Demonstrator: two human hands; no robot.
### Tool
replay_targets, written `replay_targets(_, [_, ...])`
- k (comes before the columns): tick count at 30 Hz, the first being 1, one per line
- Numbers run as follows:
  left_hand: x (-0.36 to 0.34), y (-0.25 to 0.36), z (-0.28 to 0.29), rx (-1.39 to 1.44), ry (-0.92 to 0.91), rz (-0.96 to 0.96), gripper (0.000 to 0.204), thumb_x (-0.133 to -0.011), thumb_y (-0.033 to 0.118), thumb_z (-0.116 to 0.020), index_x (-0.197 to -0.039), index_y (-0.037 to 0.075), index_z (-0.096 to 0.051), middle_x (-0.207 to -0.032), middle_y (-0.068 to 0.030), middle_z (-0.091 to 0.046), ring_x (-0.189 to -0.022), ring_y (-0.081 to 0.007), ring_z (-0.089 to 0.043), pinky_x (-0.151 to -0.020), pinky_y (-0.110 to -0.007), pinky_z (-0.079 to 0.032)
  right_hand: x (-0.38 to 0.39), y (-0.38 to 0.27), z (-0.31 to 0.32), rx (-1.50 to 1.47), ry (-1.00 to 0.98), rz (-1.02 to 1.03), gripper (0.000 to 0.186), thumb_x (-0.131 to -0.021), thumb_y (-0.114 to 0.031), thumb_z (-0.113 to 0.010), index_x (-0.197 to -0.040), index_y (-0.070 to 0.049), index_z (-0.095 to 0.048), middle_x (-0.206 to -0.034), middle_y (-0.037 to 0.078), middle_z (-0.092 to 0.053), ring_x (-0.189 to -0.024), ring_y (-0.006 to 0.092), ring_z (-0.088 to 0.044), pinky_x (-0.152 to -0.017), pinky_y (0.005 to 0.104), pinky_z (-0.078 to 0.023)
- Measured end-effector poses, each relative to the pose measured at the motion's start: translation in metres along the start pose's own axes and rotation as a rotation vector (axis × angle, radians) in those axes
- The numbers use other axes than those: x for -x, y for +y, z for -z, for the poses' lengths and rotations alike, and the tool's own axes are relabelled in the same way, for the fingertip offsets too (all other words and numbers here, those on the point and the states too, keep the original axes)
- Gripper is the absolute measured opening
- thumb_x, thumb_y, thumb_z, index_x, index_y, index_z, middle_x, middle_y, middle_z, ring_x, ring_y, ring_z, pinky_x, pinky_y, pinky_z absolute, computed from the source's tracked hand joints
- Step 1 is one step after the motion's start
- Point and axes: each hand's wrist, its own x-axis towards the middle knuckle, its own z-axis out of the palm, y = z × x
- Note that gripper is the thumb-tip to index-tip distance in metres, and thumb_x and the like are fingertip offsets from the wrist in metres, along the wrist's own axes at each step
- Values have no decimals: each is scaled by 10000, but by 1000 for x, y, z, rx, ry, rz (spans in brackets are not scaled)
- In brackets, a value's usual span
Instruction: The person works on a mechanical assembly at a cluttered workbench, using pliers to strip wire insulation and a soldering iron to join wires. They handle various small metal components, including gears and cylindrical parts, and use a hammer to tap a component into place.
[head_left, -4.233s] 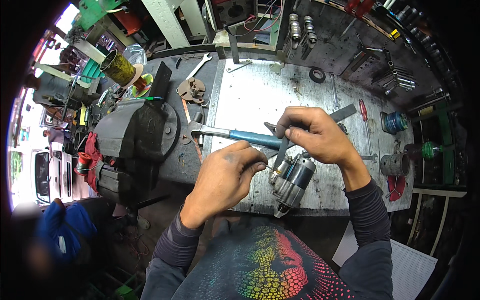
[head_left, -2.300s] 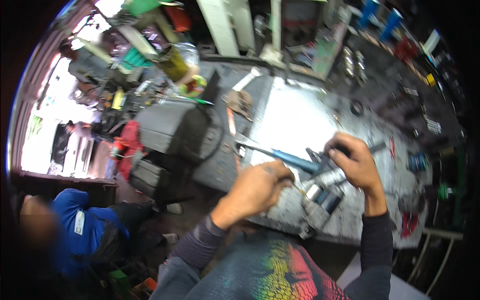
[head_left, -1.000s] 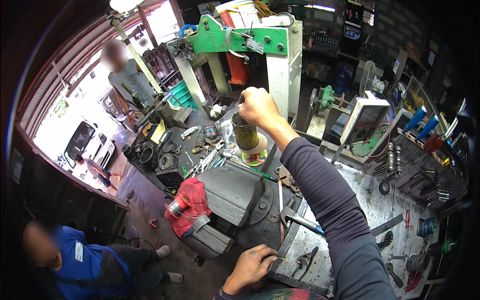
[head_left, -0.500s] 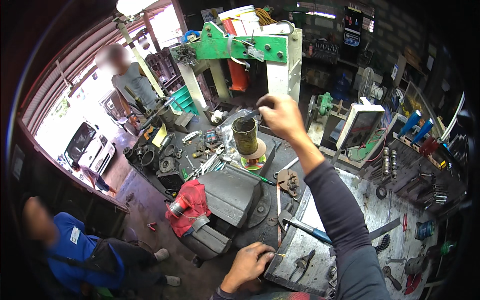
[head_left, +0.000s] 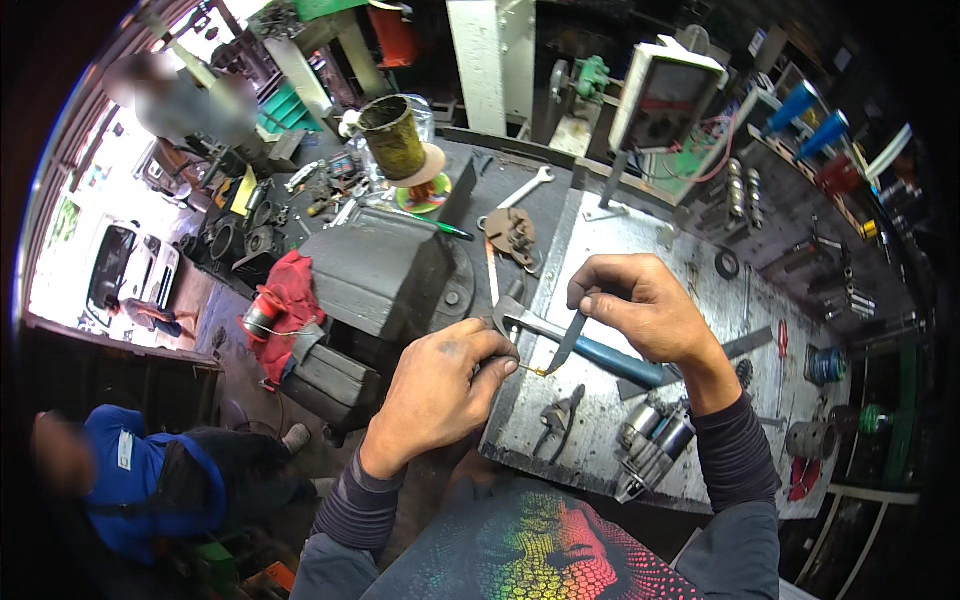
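My left hand (head_left: 435, 398) pinches a thin metal piece (head_left: 528, 367) with a brass-coloured tip. My right hand (head_left: 645, 310) grips a flat dark strip (head_left: 566, 342), its lower end at that tip. Behind both lies a hammer-like tool (head_left: 615, 362) with a blue handle. Pliers (head_left: 556, 420) and a cylindrical motor (head_left: 655, 450) rest on the pale board (head_left: 510, 445) below my right hand. A dark bench vise (head_left: 365, 275) stands left of my hands, with a red cloth (head_left: 290, 340) and a wire spool (head_left: 263, 312) on it.
A grimy yellow can (head_left: 390, 140) stands among wrenches and loose parts behind the vise. A framed panel (head_left: 660, 100) and hanging tools (head_left: 745, 195) are at the back right. A person in blue (head_left: 150, 480) is at lower left, another (head_left: 175, 105) upper left.
My right hand has come down from the yellow can to beside my left hand, holding the dark strip to the thin piece. My view has tilted down toward the board and motor.
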Motion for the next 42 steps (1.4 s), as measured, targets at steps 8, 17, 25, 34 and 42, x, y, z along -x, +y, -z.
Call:
replay_targets(8, [-13, 28, -26, -13, -91, -69, 120, -898, 107, -734, -974, 15, -741, -858, -159, -641, -786, -354, -653, -701, -412, -508, 39, -2, 17, 235, 119, 17, 132, -861, -28, -620, -953, 39, -687, -884, 86, -680, -806, 165, -627, -767, 334, -520])
replay_targets(17, [-19, 44, -44, 23, -121, -97, 124, -900, 104, -728, -985, 16, -747, -862, -162, -636, -811, -360, -661, -721, -418, -513, 60, 11, 29, 61, 113, -43, 152, -855, -32, -598, -934, 62, -687, -833, 105, -695, -793, 162, -643, -753, 337, -530])
replay_targets(25, [-24, 56, -60, -3, -170, -103, 114, -893, 85, -732, -981, 14, -747, -875, -160, -652, -819, -359, -669, -730, -418, -524, 82, 24, 40, 22, 117, -60, 147, -844, -35, -602, -925, 56, -685, -790, 99, -667, -744, 156, -607, -725, 331, -515])
replay_targets(34, [-41, 72, -89, 24, -272, -115, 94, -901, 71, -723, -968, 11, -749, -892, -162, -673, -833, -350, -677, -746, -415, -528, 124, 44, 54, 45, 227, -26, 134, -862, -14, -607, -949, 46, -690, -820, 81, -666, -751, 134, -596, -714, 317, -504])
replay_targets(42, [-73, 75, -148, 3, -409, -215, 90, -903, 109, -700, -940, 43, -750, -894, -128, -673, -847, -363, -670, -748, -451, -519, 215, 91, 83, -129, 510, -178, 139, -896, -37, -648, -995, 25, -722, -888, 31, -695, -818, 103, -606, -742, 266, -493])
